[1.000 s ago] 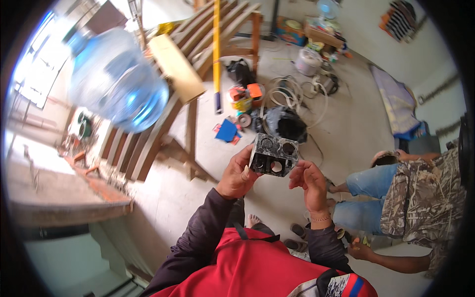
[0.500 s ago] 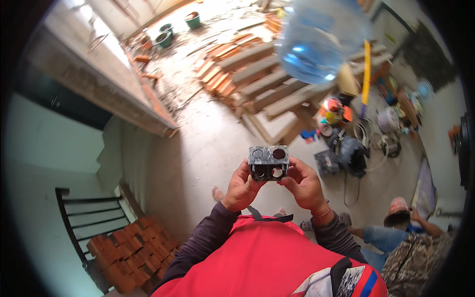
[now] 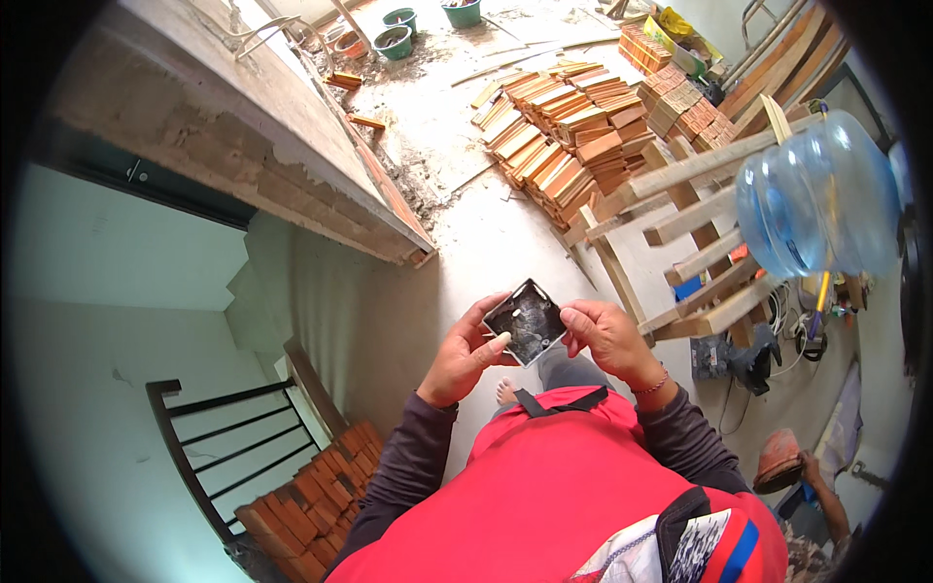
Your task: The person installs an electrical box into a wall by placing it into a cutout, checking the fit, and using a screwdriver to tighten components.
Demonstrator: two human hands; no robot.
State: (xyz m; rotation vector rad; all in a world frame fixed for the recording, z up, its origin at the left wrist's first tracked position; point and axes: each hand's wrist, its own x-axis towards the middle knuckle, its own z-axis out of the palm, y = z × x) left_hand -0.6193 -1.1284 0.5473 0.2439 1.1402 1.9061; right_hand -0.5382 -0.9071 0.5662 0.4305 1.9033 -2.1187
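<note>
A square, dark grey electrical box [image 3: 526, 325] is held in front of my chest, its hollow side facing up toward me and one corner pointing away. My left hand [image 3: 468, 355] grips its left side, with the thumb over the rim and the fingers behind and below it. At the right corner, my right hand [image 3: 604, 340] pinches the edge between thumb and curled fingers. Grey marks and a few small light spots show inside the box.
A large clear-blue water bottle [image 3: 818, 199] rests on a wooden slatted frame [image 3: 700, 219] to the right. Stacked bricks [image 3: 569, 136] lie ahead; more bricks [image 3: 316, 500] sit by a black railing [image 3: 238, 398]. At lower right, a person [image 3: 826, 496] wears a stained hat.
The box has been turned from showing a side with round knockouts to showing its open hollow. My view has swung left, shifting the surroundings rightward.
</note>
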